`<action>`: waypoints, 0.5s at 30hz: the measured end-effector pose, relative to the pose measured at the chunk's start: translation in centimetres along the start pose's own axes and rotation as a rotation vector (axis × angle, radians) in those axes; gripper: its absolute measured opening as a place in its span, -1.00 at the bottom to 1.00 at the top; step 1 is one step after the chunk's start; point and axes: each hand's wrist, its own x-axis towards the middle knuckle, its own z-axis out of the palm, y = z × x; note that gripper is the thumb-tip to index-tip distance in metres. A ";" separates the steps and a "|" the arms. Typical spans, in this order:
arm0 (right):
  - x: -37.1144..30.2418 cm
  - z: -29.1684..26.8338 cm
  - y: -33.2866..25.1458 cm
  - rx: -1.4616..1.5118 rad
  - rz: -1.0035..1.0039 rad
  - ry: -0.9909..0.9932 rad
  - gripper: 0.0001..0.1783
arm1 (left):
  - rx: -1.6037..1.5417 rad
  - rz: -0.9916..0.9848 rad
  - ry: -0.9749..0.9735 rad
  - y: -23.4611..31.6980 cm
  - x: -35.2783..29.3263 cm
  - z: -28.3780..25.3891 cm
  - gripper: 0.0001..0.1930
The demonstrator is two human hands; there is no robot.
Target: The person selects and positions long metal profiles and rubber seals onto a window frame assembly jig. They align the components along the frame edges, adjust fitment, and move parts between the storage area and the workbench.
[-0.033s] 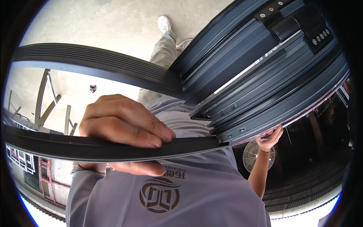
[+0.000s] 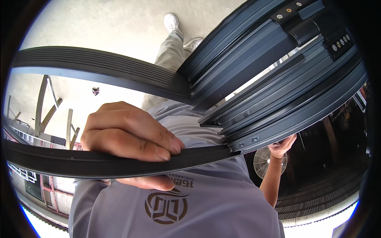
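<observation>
A dark grey metal frame (image 2: 270, 103), built of long grooved profiles like a door or window frame, is held in front of my body. My left hand (image 2: 127, 133) is closed on a narrow dark bar (image 2: 198, 154) of it, fingers over the top and thumb underneath. My right hand (image 2: 282, 146) grips the lower edge of the wide grooved part; its fingertips are partly hidden behind it. A black hinge (image 2: 305, 32) with several screws sits at the upper right. Another bar, a ribbed one (image 2: 103, 67), runs to the left beyond my left hand.
My white shoe (image 2: 171, 23) stands on the pale concrete floor (image 2: 115, 23). Metal stand legs (image 2: 42, 105) are at the left, near a small dark object (image 2: 95, 91) on the floor. A round caged fan (image 2: 260, 163) is beside my right forearm.
The narrow bar's left part has dropped slightly, and my left hand has shifted a little left and down with it. The grooved part has tilted slightly. Both grips stay the same.
</observation>
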 end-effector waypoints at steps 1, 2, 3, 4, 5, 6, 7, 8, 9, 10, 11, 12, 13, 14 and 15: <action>-0.1 0.0 0.3 -0.036 -0.047 0.006 0.22 | -0.005 0.036 -0.004 -0.4 0.1 0.1 -0.59; -0.3 -0.1 0.3 -0.058 -0.047 -0.011 0.22 | -0.023 0.025 -0.005 -0.4 0.1 0.0 -0.57; -0.4 -0.2 0.5 -0.095 -0.074 -0.017 0.21 | -0.036 0.023 -0.007 -0.5 0.1 0.0 -0.56; -0.5 -0.3 0.5 -0.106 -0.095 -0.043 0.21 | -0.050 0.021 -0.007 -0.6 0.1 0.0 -0.56; -0.6 -0.5 0.5 -0.069 -0.051 -0.016 0.21 | -0.064 0.018 -0.006 -0.7 0.0 0.0 -0.55; -0.7 -0.7 0.5 -0.070 -0.051 -0.021 0.20 | -0.059 0.007 -0.012 -0.6 -0.1 -0.2 -0.54; -0.7 -0.8 0.4 -0.070 -0.050 -0.027 0.20 | -0.061 0.001 -0.016 -0.6 -0.1 -0.3 -0.54; -0.8 -1.0 0.3 -0.070 -0.051 -0.031 0.20 | -0.062 -0.003 -0.021 -0.7 -0.1 -0.4 -0.55; -0.7 -1.1 0.2 -0.067 -0.052 -0.036 0.19 | -0.069 -0.006 -0.020 -0.7 -0.2 -0.4 -0.55; -0.6 -1.3 0.2 -0.063 -0.050 -0.045 0.19 | -0.061 -0.008 -0.022 -0.7 -0.2 -0.3 -0.55; -0.6 -1.4 0.1 -0.061 -0.050 -0.052 0.19 | -0.061 -0.010 -0.023 -0.8 -0.2 -0.3 -0.55; -0.5 -1.7 0.1 -0.057 -0.051 -0.057 0.18 | -0.066 -0.013 -0.024 -0.8 -0.2 -0.3 -0.54; -0.5 -1.8 0.0 -0.057 -0.052 -0.062 0.18 | -0.080 -0.018 -0.028 -0.9 -0.2 -0.3 -0.54; -0.4 -1.9 0.0 -0.055 -0.052 -0.064 0.18 | -0.071 -0.014 -0.022 -0.9 -0.1 -0.3 -0.54; -0.4 -2.0 -0.1 -0.054 -0.053 -0.072 0.17 | -0.073 -0.015 -0.022 -0.9 -0.1 -0.3 -0.54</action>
